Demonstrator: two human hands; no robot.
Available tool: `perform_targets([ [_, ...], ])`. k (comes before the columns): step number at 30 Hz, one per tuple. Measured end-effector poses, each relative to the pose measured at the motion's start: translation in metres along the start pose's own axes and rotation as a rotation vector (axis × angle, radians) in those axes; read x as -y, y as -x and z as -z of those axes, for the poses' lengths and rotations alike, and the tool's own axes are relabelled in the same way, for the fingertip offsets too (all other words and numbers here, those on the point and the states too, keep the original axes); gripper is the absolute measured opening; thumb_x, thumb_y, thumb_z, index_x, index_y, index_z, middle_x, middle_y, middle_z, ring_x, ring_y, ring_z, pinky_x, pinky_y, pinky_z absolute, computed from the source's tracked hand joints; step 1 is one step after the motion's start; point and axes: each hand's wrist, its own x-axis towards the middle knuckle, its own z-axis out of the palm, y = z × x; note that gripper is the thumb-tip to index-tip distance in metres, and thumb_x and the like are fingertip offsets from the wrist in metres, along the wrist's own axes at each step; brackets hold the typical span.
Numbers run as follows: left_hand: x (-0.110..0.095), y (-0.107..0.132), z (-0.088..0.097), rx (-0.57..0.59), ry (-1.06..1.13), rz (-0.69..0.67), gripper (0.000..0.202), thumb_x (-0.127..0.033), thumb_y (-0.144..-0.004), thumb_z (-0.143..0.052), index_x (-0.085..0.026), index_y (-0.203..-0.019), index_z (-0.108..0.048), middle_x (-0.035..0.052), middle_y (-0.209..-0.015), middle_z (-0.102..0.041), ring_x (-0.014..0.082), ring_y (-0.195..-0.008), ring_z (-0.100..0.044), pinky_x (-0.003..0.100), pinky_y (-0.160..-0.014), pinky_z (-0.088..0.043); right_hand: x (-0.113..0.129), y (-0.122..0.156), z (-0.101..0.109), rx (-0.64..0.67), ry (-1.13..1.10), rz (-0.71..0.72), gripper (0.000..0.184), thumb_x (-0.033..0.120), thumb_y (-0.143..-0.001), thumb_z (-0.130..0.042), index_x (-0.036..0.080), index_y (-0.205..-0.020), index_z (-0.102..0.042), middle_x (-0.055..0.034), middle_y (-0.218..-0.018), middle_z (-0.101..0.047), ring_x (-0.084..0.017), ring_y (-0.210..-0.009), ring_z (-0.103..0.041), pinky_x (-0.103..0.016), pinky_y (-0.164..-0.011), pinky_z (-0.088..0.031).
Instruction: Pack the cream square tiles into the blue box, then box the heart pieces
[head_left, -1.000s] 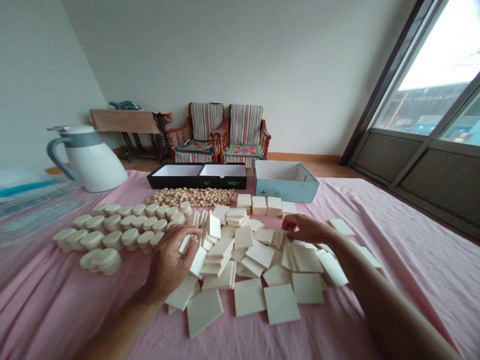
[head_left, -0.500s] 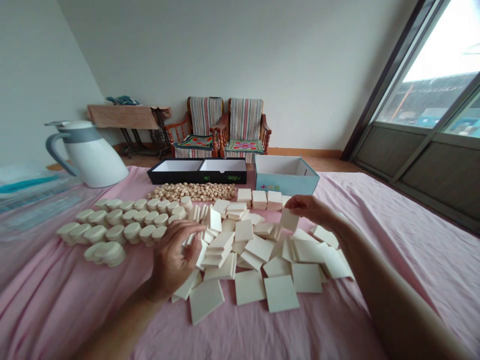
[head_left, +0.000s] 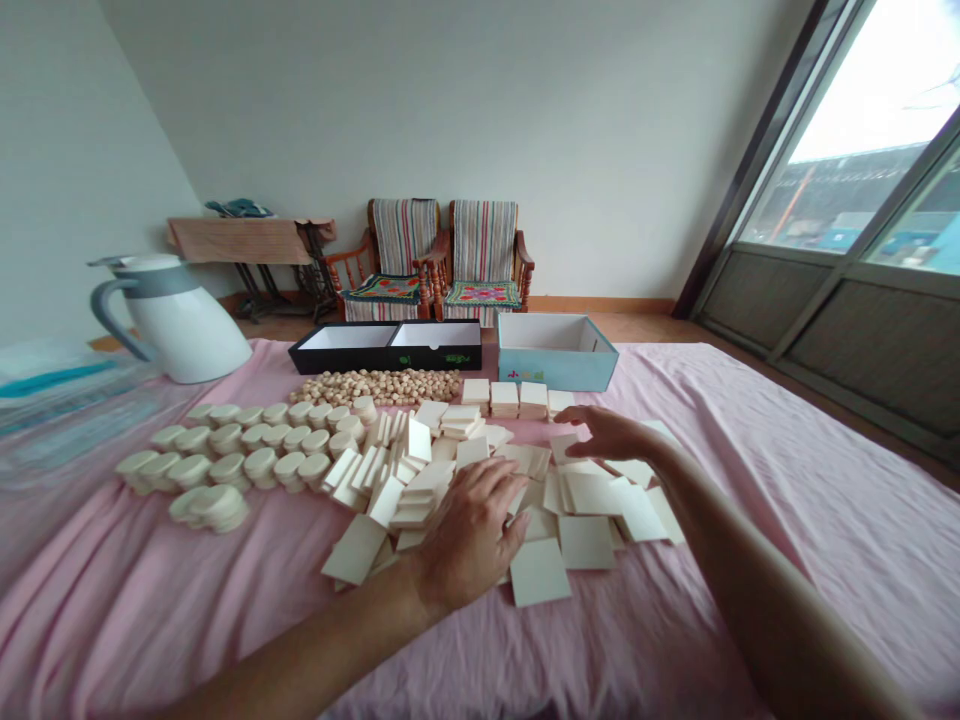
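Observation:
A loose pile of cream square tiles (head_left: 420,490) lies on the pink cloth (head_left: 750,440) in front of me. My left hand (head_left: 469,535) rests flat on the near middle of the pile, fingers spread and pressing on tiles. My right hand (head_left: 611,435) hovers low over the far right of the pile with its fingers stretched out to the left, their tips over one tile (head_left: 561,447). Just beyond it stand three short neat stacks of the same tiles (head_left: 504,396).
Rows of stacked rounded cream pieces (head_left: 247,450) lie to the left, with a heap of small wooden beads (head_left: 375,385) behind. A black two-part box (head_left: 390,345) and a light blue open box (head_left: 555,350) stand at the back, and a white jug (head_left: 180,320) at far left.
My left hand has moved right from the pile's left edge onto its middle and flattened. My right hand has lowered; the tile it held up half a second ago is no longer raised.

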Motion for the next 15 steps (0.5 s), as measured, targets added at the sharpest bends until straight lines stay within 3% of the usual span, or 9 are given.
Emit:
perform_targets([
  [2,0.006,-0.002,-0.007,-0.006,-0.091,-0.012,0.032,-0.025,-0.083,-0.059,-0.018,-0.115,-0.06,0.0117,-0.12,-0.061,0.0274,-0.117,-0.052,0.047,-0.099,-0.044,0.005,0.007,-0.003,0.036,0.081,0.025,0.05,0.023,-0.062,-0.072,0.019,-0.111,-0.065,-0.0116,-0.116,-0.065,-0.027,-0.106,-0.06,-0.04,-0.091,-0.046],
  [6,0.01,0.001,-0.009,0.029,-0.216,-0.049,0.033,-0.028,-0.083,-0.06,-0.017,-0.115,-0.061,0.0113,-0.119,-0.063,0.0297,-0.117,-0.053,0.049,-0.099,-0.044,0.013,0.017,-0.008,0.031,0.071,0.059,0.041,0.032,-0.069,-0.069,0.018,-0.107,-0.066,-0.0112,-0.109,-0.067,-0.024,-0.093,-0.063,-0.034,-0.079,-0.05],
  [10,0.011,0.003,-0.008,0.053,-0.231,-0.064,0.035,-0.026,-0.083,-0.06,-0.018,-0.117,-0.06,0.0089,-0.119,-0.064,0.0284,-0.116,-0.054,0.048,-0.1,-0.044,0.009,0.011,0.0,-0.118,0.108,0.044,0.044,0.026,-0.068,-0.07,0.016,-0.11,-0.063,-0.0113,-0.108,-0.066,-0.023,-0.094,-0.061,-0.033,-0.079,-0.048],
  [15,0.013,0.004,-0.007,0.069,-0.161,-0.032,0.037,-0.025,-0.081,-0.061,-0.021,-0.118,-0.058,0.0061,-0.121,-0.062,0.0264,-0.115,-0.053,0.047,-0.101,-0.044,-0.011,-0.024,0.011,-0.308,0.181,-0.04,0.049,0.018,-0.069,-0.066,0.012,-0.117,-0.056,-0.0142,-0.111,-0.061,-0.025,-0.102,-0.057,-0.037,-0.087,-0.044],
])
